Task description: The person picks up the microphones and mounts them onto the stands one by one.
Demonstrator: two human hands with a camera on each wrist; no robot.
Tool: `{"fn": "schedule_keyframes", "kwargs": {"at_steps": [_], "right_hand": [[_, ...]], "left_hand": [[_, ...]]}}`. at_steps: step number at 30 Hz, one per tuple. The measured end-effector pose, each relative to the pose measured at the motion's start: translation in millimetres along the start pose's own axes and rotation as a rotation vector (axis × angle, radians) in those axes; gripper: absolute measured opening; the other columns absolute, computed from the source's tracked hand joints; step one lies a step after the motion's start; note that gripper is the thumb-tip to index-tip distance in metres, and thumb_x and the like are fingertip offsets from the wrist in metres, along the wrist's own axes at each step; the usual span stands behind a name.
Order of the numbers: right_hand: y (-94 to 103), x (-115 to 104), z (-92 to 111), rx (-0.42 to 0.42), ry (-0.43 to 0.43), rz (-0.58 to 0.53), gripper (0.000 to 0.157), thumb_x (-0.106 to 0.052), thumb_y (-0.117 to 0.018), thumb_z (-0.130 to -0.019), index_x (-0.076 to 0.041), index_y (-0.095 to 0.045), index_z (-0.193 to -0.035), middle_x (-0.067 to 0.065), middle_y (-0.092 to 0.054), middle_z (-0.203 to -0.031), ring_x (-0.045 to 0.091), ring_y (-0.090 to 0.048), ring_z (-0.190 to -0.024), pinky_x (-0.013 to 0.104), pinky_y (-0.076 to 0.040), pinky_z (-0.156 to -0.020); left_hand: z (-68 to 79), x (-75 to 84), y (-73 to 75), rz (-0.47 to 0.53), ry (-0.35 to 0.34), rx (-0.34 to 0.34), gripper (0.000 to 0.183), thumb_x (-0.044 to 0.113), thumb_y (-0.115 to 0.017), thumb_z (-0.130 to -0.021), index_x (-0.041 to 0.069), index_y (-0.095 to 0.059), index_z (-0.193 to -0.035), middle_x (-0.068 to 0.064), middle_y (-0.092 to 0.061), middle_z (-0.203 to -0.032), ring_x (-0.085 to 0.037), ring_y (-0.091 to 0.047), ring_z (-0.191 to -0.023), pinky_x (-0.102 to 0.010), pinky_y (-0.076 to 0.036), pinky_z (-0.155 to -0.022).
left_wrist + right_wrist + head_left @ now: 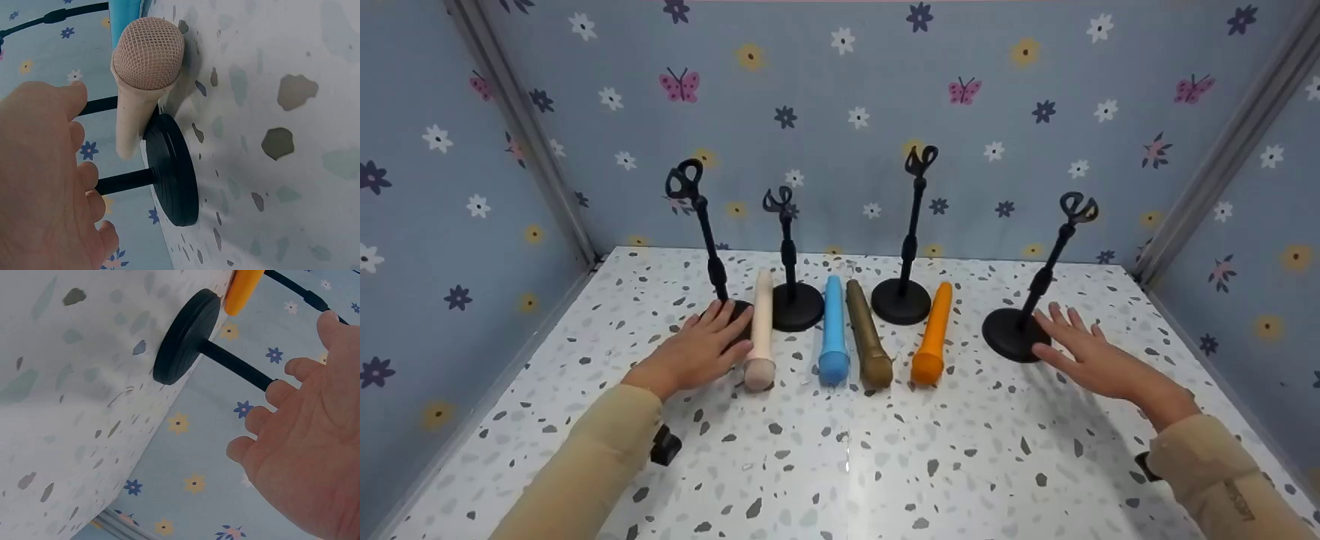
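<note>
My left hand (694,352), palm down with fingers spread, hovers over the base of the leftmost black microphone stand (709,232), partly hiding it. In the left wrist view, a gap shows between that hand and the stand's round base (171,174). Just right of the hand lies a pale cream microphone (147,56), its mesh head facing me. My right hand (1099,364), fingers also extended, is beside the rightmost stand (1046,274), its fingertips overlapping the base edge in the head view. The right wrist view shows that stand's base (185,337) apart from the palm. Neither hand holds anything.
Between the hands lie a blue microphone (833,322), a brown one (868,330) and an orange one (934,330), heads toward me. Behind them rise two more black stands, one shorter (788,255), one taller (911,232). Patterned walls (855,90) enclose the speckled table (780,480).
</note>
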State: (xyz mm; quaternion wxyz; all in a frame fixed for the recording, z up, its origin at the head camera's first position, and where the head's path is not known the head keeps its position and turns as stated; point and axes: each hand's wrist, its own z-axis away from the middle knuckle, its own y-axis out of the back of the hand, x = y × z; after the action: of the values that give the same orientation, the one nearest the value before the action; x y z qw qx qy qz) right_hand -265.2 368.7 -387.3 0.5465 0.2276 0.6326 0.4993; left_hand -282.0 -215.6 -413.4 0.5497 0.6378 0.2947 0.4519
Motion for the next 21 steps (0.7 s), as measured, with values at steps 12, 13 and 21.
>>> {"fn": "schedule_keyframes", "kwargs": {"at_steps": [12,13,21], "right_hand": [[-4.9,-46,-31,-0.002,0.121,0.101,0.075,-0.057,-0.041,-0.105,-0.018,-0.015,-0.163,0.009,-0.003,-0.169,0.036,0.005,-0.154,0.062,0.003,-0.12],[-5.1,-50,-34,-0.005,0.119,0.108,0.076,-0.059,-0.041,-0.104,-0.019,-0.015,-0.163,0.007,-0.003,-0.169,0.034,0.005,-0.154,0.061,0.002,-0.12],[-9.3,-70,-58,0.007,0.168,0.145,0.074,-0.058,-0.044,-0.104,-0.023,-0.019,-0.163,0.008,-0.009,-0.169,0.036,-0.003,-0.154,0.06,-0.006,-0.121]], "left_hand": [[-20.6,11.9,-4.6,0.034,-0.027,-0.013,0.066,0.05,-0.03,-0.11,0.013,-0.018,-0.163,-0.017,-0.009,-0.167,-0.038,-0.002,-0.154,-0.06,-0.009,-0.121],[-22.5,13.0,-5.4,0.035,-0.034,-0.005,0.066,0.051,-0.03,-0.109,0.013,-0.018,-0.163,-0.017,-0.01,-0.167,-0.038,-0.003,-0.154,-0.06,-0.009,-0.121],[-36.9,21.3,-11.1,0.072,-0.065,0.066,0.066,0.042,-0.041,-0.109,0.004,-0.022,-0.16,-0.019,-0.015,-0.166,-0.039,-0.012,-0.152,-0.056,-0.017,-0.121]]}}
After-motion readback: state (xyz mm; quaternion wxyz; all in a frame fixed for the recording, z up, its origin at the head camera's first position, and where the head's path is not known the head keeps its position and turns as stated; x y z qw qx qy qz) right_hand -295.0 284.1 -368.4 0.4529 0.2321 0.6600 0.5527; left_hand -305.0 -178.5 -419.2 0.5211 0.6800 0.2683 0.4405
